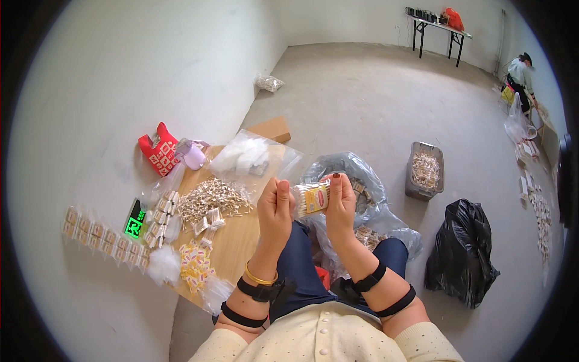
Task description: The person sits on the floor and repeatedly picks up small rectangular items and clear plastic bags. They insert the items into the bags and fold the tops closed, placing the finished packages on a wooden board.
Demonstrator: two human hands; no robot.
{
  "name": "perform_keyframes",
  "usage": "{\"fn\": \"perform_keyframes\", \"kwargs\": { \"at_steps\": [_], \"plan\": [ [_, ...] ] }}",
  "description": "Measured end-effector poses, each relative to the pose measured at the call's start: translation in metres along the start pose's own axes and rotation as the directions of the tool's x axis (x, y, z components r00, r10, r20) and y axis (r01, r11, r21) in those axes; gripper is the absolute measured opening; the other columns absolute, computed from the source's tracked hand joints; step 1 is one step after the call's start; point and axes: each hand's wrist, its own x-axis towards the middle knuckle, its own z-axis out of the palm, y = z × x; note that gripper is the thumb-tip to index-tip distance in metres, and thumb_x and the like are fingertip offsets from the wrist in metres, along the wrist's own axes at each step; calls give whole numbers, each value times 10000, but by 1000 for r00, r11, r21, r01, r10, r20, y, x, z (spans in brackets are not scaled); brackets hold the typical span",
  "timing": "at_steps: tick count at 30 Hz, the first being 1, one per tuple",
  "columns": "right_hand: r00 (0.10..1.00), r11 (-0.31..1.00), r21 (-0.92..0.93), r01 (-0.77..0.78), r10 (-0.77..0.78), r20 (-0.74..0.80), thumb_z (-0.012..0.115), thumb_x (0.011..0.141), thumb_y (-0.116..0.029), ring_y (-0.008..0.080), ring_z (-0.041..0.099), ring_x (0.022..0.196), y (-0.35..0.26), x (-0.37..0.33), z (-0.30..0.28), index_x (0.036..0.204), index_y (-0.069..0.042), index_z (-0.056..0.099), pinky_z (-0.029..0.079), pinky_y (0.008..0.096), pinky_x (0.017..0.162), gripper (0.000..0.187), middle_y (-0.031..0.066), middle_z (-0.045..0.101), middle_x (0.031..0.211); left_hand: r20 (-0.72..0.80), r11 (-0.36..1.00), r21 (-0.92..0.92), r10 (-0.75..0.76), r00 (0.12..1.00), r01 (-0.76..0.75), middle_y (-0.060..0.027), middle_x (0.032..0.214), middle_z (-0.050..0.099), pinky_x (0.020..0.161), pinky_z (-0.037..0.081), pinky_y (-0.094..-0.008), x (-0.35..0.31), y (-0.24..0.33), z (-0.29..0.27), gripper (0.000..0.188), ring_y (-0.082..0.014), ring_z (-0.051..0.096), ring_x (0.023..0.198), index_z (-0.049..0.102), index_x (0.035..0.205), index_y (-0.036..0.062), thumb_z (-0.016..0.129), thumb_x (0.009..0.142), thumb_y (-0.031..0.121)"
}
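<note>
Between my hands, above my lap, is a small clear pack of cotton swabs [312,200] with a yellow and red label. My left hand [275,204] grips its left end, thumb up. At the other end, my right hand [341,205] has it pinched, thumb on top. On the wooden table [236,244] to my left lies a heap of loose cotton swabs [218,196]. Nearer to me on that table are yellow-and-white paper labels [196,265] in a loose pile. Rows of swab packs [105,237] stretch along the left side.
A large clear plastic bag [344,161] with packs inside stands ahead of my knees. Rightward are a grey bin [421,192] of swabs and a black plastic bag [461,253]. A red bag [160,154] and lilac jug [192,155] sit behind the table. Another person [520,75] bends at far right.
</note>
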Motion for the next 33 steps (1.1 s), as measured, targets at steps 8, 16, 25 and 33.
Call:
{"fn": "perform_keyframes", "kwargs": {
  "at_steps": [8, 16, 25, 33],
  "plan": [
    [996, 984, -153, 89, -85, 35, 409, 1060, -355, 4, 393, 600, 2, -7, -2, 926, -77, 545, 312, 190, 499, 338, -50, 475, 723, -62, 927, 336, 195, 979, -164, 53, 608, 396, 496, 278, -211, -2, -2, 5, 331, -32, 342, 545, 453, 773, 71, 522, 1026, 272],
    [994, 978, -174, 111, -109, 23, 431, 1057, -321, 42, 401, 625, -2, -2, -3, 865, -54, 507, 346, 243, 537, 337, -16, 460, 678, -3, 875, 431, 244, 970, -219, -17, 557, 383, 461, 293, -262, 1, 1, 10, 289, -68, 338, 510, 441, 785, 51, 556, 1005, 199],
    [999, 998, 40, -43, 43, -1, 448, 1052, -345, 11, 413, 640, 13, 0, -14, 845, -69, 508, 366, 203, 546, 350, -47, 479, 699, -26, 982, 97, 168, 985, -164, 14, 622, 481, 457, 279, -208, 0, -14, 15, 314, -28, 340, 494, 446, 765, 89, 488, 1040, 235],
    [1000, 995, -100, 29, -30, -3, 489, 1041, -308, 12, 437, 655, 6, 12, -32, 854, -55, 541, 386, 205, 580, 319, -47, 504, 720, 16, 997, 62, 53, 998, -54, -63, 726, 652, 451, 320, -175, -2, -9, 7, 272, -13, 387, 473, 442, 832, 75, 456, 1050, 238]
  ]
}}
